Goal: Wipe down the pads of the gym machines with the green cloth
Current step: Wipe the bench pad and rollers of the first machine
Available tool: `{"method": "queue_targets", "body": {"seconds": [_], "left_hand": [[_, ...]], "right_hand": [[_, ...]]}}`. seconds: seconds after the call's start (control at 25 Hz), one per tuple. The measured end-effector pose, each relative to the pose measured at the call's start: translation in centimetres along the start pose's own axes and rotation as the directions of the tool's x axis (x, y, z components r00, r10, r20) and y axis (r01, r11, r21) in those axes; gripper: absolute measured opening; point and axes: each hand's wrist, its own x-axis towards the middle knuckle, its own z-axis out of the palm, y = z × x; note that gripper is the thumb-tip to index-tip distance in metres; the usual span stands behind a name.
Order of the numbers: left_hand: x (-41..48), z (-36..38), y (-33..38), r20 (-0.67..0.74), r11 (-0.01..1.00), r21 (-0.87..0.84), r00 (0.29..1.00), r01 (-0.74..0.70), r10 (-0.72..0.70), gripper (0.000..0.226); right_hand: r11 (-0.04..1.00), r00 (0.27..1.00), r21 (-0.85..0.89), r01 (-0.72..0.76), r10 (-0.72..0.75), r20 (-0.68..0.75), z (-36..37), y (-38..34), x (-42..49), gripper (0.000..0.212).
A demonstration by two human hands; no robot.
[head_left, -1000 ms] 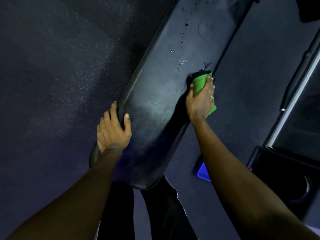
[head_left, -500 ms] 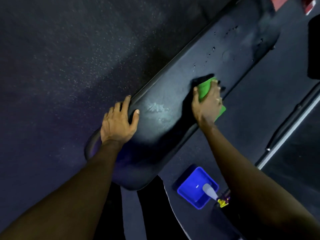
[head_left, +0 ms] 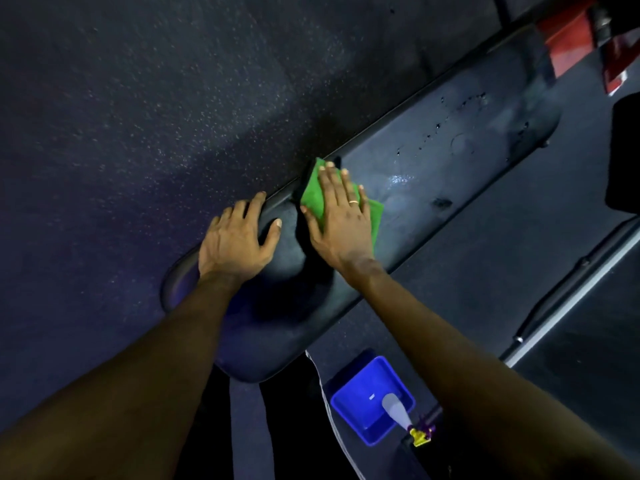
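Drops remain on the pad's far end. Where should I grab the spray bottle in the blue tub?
Take the spray bottle by its pale body, just below the yellow trigger head, coming down from above. It lies tilted, base in the blue tub and head sticking out past the rim, so the upper body looks clear of the walls.

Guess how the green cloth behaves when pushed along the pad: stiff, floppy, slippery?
Likely floppy: the green cloth lies folded flat under the right hand. Probably slides easily, since the pad looks smooth and wet in spots.
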Motion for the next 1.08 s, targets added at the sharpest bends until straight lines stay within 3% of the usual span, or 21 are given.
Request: {"method": "queue_targets", "body": {"seconds": [0.04, 0.08, 0.2, 0.24, 0.36, 0.44, 0.52, 0.6, 0.68, 0.84, 0.88, 0.96, 1.04, 1.08], "left_hand": [[0.0, 0.0, 0.0, -0.003, 1.000, 0.003, 1.000, 0.000, 0.000, 0.064], [0.1, 0.1, 0.0, -0.003, 1.000, 0.003, 1.000, -0.002, 0.002, 0.064], [0.2, 0.2, -0.1, -0.004, 1.000, 0.013, 1.000, -0.001, 0.001, 0.065], [0.2, 0.2, -0.2, 0.001, 1.000, 0.014, 1.000, 0.000, 0.000, 0.065], [0.3, -0.2, -0.2, 0.026, 1.000, 0.008, 1.000, 0.003, -0.003, 0.066], [0.1, -0.4, 0.0, 0.041, 1.000, 0.007, 0.999, 0.004, -0.005, 0.065], [0.2, -0.5, -0.1, 0.052, 1.000, 0.003, 0.999, 0.004, -0.004, 0.064], [0.1, -0.4, -0.2, 0.054, 1.000, 0.002, 0.999, 0.000, 0.000, 0.064], [0.1, -0.4, -0.1, 0.046, 1.000, 0.001, 0.999, -0.002, 0.002, 0.064], [0.0, -0.5, -0.1, 0.041, 1.000, 0.007, 0.999, -0.006, 0.006, 0.064], [0.0, -0.5, -0.1, 0.043, 1.000, 0.011, 0.999, -0.006, 0.005, 0.063], [0.1, -0.5, 0.0, 0.044, 1.000, 0.014, 0.999, -0.006, 0.005, 0.062], [0.0, -0.4, 0.0, 0.030, 1.000, 0.021, 1.000, -0.004, 0.003, 0.061], [0.0, -0.4, 0.0, 0.025, 1.000, 0.024, 1.000, -0.004, 0.003, 0.061]], "right_hand": [[0.996, 0.996, -0.021, 0.085, -0.085, -0.001, -0.4, 0.7, 0.9, 0.068], [0.996, 0.996, -0.033, 0.080, -0.081, -0.021, -0.9, 1.2, 2.3, 0.067], [0.987, 0.987, -0.024, -0.158, 0.157, -0.015, -1.9, 0.0, 6.7, 0.067], [0.989, 0.991, -0.058, -0.133, 0.133, -0.010, -1.8, -1.1, 6.9, 0.068], [0.987, 0.991, -0.081, 0.137, -0.137, 0.003, -1.3, -2.4, 4.6, 0.065], [0.982, 0.983, -0.065, 0.180, -0.182, -0.028, -1.3, 0.6, 3.9, 0.063], [0.999, 0.995, -0.023, -0.028, 0.026, -0.094, -1.7, 3.4, 5.0, 0.065], [0.944, 0.938, 0.095, -0.316, 0.326, -0.119, -2.1, 4.0, 5.8, 0.068], [0.911, 0.905, 0.110, -0.398, 0.410, -0.117, -1.4, 2.0, 4.2, 0.071], [0.999, 1.000, 0.030, -0.015, 0.014, 0.028, 0.6, 1.6, -4.1, 0.077], [1.000, 1.000, 0.022, -0.004, 0.003, 0.030, 0.6, 3.8, -4.7, 0.079], [0.973, 0.975, 0.073, -0.220, 0.222, -0.023, 0.5, 7.6, -4.2, 0.077], [0.851, 0.850, 0.184, -0.492, 0.515, -0.111, -0.1, 9.2, -3.0, 0.072], [0.799, 0.794, 0.208, -0.564, 0.594, -0.130, 0.2, 8.3, -2.9, 0.072]]}}
